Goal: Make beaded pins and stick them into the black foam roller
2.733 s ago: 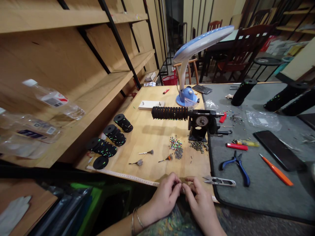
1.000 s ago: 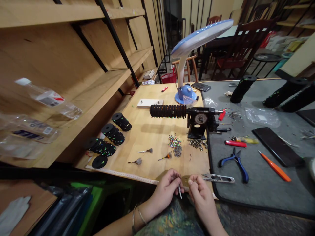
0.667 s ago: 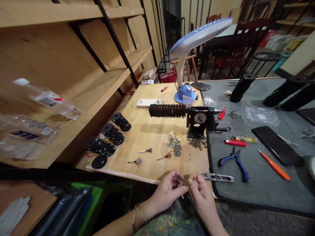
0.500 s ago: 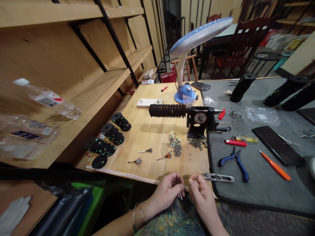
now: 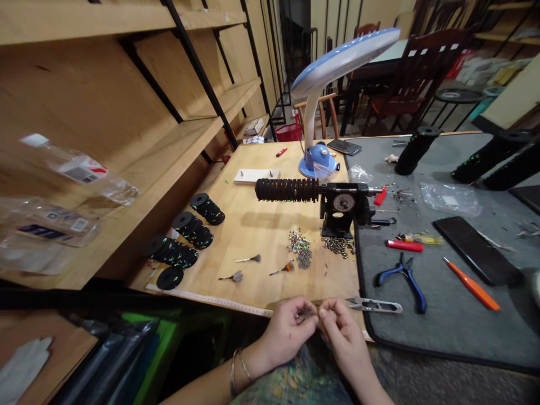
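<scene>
My left hand (image 5: 291, 329) is closed in a pinch at the table's front edge, holding something thin and dark that is too small to make out. Fingertips nearly touching it, my right hand (image 5: 340, 326) also pinches something hidden. Thread snips (image 5: 375, 305) lie just right of my right hand. Beyond my hands are small feathered pieces (image 5: 282, 268), a pile of coloured beads (image 5: 298, 242) and dark metal bits (image 5: 337, 246). A black winding device (image 5: 341, 205) carries a ribbed black roll (image 5: 287, 190).
Black spools (image 5: 170, 277) line the table's left side near the wooden shelf (image 5: 169, 152). A blue lamp (image 5: 317, 160) stands behind the device. On the grey mat (image 5: 455, 332) lie blue pliers (image 5: 405, 279), an orange tool (image 5: 472, 284) and a black phone (image 5: 476, 247).
My hands have come closer together, and their fingertips now nearly meet. The small white tip below my left fingers no longer shows.
</scene>
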{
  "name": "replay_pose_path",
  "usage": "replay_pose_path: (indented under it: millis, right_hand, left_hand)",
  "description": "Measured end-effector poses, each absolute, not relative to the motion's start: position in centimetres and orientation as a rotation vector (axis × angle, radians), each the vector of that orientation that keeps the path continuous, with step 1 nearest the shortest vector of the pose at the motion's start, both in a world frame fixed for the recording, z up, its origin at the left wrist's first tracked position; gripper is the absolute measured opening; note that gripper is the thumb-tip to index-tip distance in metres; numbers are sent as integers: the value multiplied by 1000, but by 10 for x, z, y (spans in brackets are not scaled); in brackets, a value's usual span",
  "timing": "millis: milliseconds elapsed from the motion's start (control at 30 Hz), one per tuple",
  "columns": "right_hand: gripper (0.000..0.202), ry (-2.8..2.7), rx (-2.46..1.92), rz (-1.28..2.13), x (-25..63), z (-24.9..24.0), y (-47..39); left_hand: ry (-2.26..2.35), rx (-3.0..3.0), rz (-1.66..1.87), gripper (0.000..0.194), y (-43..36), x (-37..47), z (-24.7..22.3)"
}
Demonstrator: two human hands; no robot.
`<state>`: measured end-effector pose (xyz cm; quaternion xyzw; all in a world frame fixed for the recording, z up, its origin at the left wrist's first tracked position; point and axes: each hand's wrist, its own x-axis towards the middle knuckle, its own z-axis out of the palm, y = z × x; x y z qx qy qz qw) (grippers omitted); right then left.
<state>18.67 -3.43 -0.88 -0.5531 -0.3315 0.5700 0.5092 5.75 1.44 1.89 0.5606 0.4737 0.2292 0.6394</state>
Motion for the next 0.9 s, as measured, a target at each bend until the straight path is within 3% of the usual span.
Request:
replay_pose_path:
  millis: [433, 600, 733, 900]
  right_hand:
    - [15, -1280, -1468, 1132, 188, -9, -39]
    - [21, -1037, -1460, 1125, 191, -13, -43]
    - [32, -733, -1336, 1342, 191, -14, -42]
    - [44, -665, -1320, 1342, 191, -13, -39]
  left_hand:
    - [1112, 1632, 699, 14, 28, 46, 21]
    - [1149, 1441, 815, 19, 42, 35, 17]
    - [1008, 1239, 753, 25, 46, 29, 14]
    - [952, 1188, 652, 28, 39, 33, 16]
